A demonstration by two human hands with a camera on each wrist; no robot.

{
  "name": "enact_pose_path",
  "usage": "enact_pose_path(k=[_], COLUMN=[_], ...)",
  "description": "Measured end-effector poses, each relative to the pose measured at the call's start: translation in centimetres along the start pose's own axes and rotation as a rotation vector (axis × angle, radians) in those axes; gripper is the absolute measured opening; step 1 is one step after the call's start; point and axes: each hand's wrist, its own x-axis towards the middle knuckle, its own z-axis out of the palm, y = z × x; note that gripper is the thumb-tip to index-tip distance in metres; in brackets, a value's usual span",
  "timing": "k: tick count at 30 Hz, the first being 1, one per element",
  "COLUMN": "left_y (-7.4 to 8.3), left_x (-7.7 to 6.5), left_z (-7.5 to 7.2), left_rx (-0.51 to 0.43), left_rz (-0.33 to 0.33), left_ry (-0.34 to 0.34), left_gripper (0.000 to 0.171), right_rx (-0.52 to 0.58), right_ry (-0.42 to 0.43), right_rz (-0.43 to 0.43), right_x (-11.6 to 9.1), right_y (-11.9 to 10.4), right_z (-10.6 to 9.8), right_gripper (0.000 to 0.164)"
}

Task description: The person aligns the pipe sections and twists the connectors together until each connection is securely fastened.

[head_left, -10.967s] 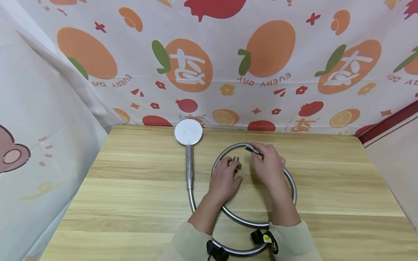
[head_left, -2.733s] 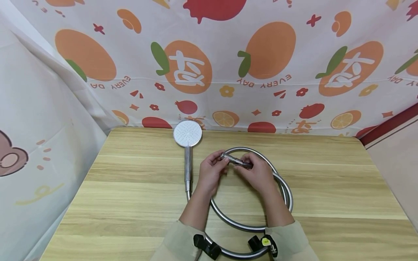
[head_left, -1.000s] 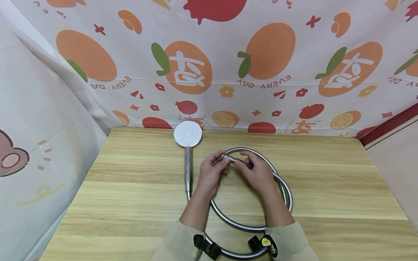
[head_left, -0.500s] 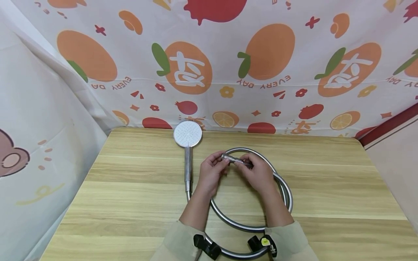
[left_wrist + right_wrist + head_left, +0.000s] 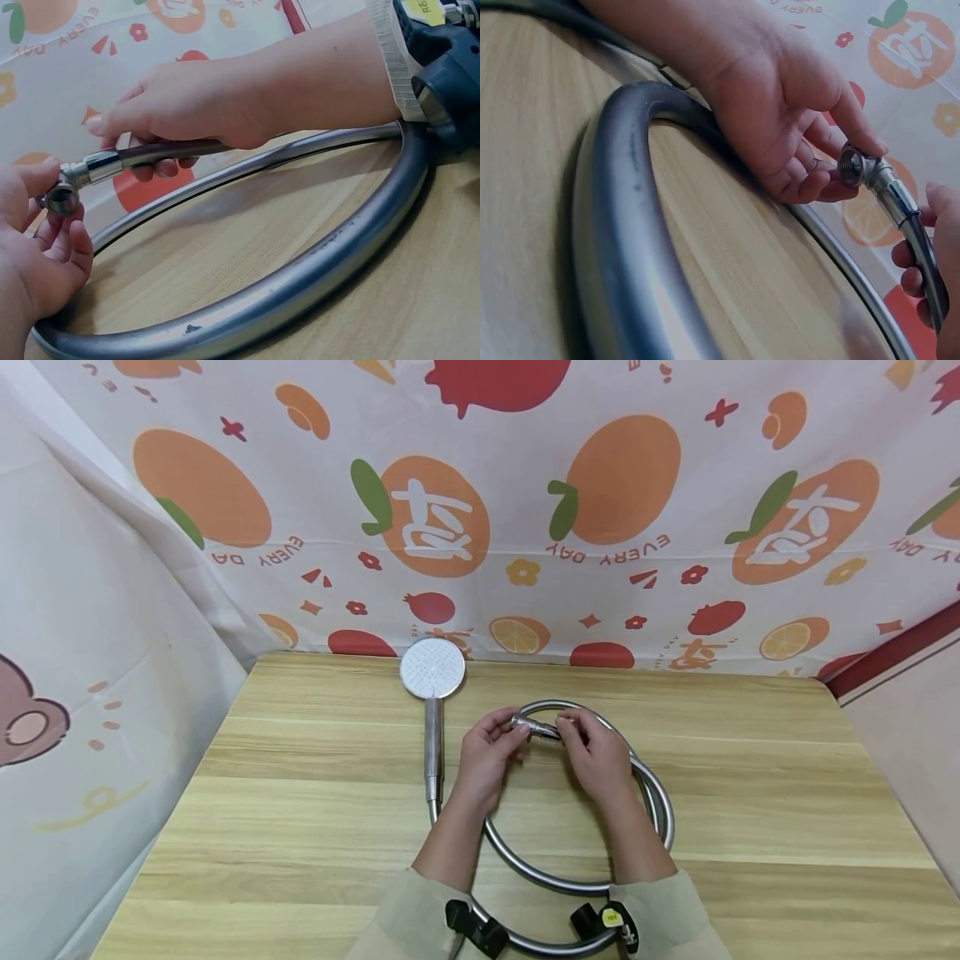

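Note:
My left hand (image 5: 483, 758) pinches a small silver threaded fitting (image 5: 61, 198) between thumb and fingers; its round side opening shows in both wrist views. A shiny hose nut (image 5: 103, 166) sits against the fitting, in line with it. My right hand (image 5: 602, 764) has its fingers curled round the metal shower hose (image 5: 928, 274) just behind that nut, the thumb (image 5: 939, 196) partly raised. Both hands are above the table, inside the hose's loops. At left lies the round white-faced shower head (image 5: 432, 668), its handle joined to the hose.
Hose coils (image 5: 551, 881) lie on the wooden table (image 5: 765, 793) around and under the forearms. Black wrist cameras (image 5: 477, 928) are strapped at both sleeves. A fruit-print cloth (image 5: 517, 510) hangs behind the table; a white cloth (image 5: 112, 593) hangs at left.
Earlier the fitting and the hose end were apart; now they meet. In the last half second my right fingers have shifted slightly right and up, baring more of the nut. My left hand stays put.

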Motion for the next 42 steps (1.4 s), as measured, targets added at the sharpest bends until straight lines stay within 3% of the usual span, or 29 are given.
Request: enact_pose_path(k=[5, 11, 14, 20, 28, 35, 42], left_y=[-0.04, 0.03, 0.08, 0.14, 0.12, 0.06, 0.08], left_x=[0.05, -0.01, -0.02, 0.01, 0.07, -0.04, -0.04], left_z=[-0.01, 0.02, 0.03, -0.01, -0.07, 0.0, -0.1], left_rx=[-0.008, 0.0, 0.004, -0.01, -0.023, -0.023, -0.029], left_rz=[-0.003, 0.001, -0.002, -0.009, -0.006, 0.011, 0.006], left_ry=[0.006, 0.0, -0.003, 0.003, 0.002, -0.028, -0.018], left_gripper=[0.04, 0.041, 0.042, 0.041, 0.042, 0.043, 0.042], right_rx=[0.006, -0.026, 0.026, 0.021, -0.1, -0.068, -0.02], right_ry=[-0.047, 0.0, 0.003, -0.056, -0.078, -0.037, -0.064], right_rz=[0.004, 0.018, 0.053, 0.029, -0.06, 0.018, 0.019], right_x=[-0.01, 0.07, 0.1, 0.08, 0.11, 0.2, 0.1], right_y=[0.06, 0.06, -0.02, 0.23, 0.32, 0.03, 0.25], right_z=[0.1, 0.06, -0.08, 0.15, 0.52, -0.18, 0.01], right_gripper=[0.05, 0.023, 0.03, 0.053, 0.042, 0.025, 0.033])
